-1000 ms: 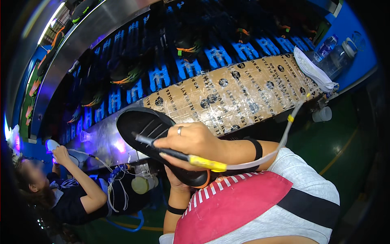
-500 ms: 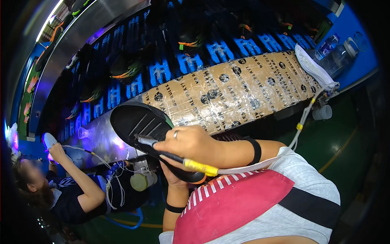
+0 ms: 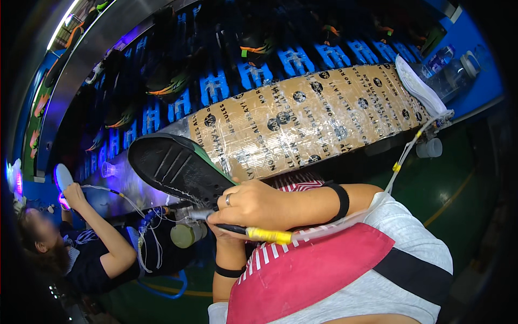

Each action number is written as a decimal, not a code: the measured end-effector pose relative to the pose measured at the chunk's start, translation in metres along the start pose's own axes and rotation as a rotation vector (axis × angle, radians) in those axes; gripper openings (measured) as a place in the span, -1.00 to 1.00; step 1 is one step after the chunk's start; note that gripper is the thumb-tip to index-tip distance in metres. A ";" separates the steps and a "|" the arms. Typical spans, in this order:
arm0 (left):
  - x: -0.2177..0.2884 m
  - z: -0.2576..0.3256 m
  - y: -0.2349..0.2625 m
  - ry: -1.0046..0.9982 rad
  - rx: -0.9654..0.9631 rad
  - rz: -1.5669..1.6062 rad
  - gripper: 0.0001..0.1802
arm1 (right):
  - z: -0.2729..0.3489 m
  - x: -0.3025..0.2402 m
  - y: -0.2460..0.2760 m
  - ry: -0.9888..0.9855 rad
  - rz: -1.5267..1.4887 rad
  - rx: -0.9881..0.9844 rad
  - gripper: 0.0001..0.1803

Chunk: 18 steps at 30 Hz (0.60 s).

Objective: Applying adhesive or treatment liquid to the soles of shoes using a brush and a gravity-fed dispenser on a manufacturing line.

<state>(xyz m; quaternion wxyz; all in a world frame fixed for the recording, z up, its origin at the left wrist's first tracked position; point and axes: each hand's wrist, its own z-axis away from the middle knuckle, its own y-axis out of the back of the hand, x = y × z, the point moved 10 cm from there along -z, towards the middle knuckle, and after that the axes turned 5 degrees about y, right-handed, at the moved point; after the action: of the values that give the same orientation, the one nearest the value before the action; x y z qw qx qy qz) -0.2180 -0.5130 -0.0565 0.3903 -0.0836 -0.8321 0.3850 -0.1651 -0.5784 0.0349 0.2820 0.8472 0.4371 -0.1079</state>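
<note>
A black shoe sole [image 3: 172,167] with slanting grooves and a green strip along one edge lies tilted in front of me, one broad face up. White wet-looking streaks show on its near part. My left hand [image 3: 224,233] is closed around its near end from below, mostly hidden by my right hand. Above it, my right hand [image 3: 251,202], with a ring on one finger, grips a brush [image 3: 232,228] with a dark handle. The brush's pale bristles [image 3: 198,214] are at the sole's near edge; whether they touch it I cannot tell. Yellow tape and a clear hose [image 3: 334,224] trail from the handle.
A cardboard-covered ledge [image 3: 324,119] runs before me, beside a rack with blue holders [image 3: 216,86] and dark shoes. Bottles [image 3: 453,70] and a white shoe sole [image 3: 418,86] are at the right. At left, a co-worker [image 3: 91,243] holds a white sole [image 3: 63,177].
My right hand has drawn the brush toward me, from the sole's grooved middle to its near edge. The sole has shifted slightly left.
</note>
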 end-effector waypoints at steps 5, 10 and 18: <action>-0.010 0.032 0.055 0.400 0.548 0.060 -0.24 | 0.007 0.013 0.015 -0.115 -0.094 0.180 -0.70; -0.006 0.021 0.046 0.334 0.389 0.116 -0.20 | 0.006 0.003 -0.001 -0.053 -0.131 0.047 -0.75; 0.017 0.011 0.064 0.300 0.437 0.058 -0.11 | 0.016 0.021 -0.003 -0.215 -0.261 0.079 -0.74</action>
<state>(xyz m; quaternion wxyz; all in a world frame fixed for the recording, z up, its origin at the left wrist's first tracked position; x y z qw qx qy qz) -0.2478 -0.4676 -0.0960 0.5069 -0.0771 -0.6594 0.5498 -0.1540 -0.5718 0.0115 0.2774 0.7773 0.5060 -0.2508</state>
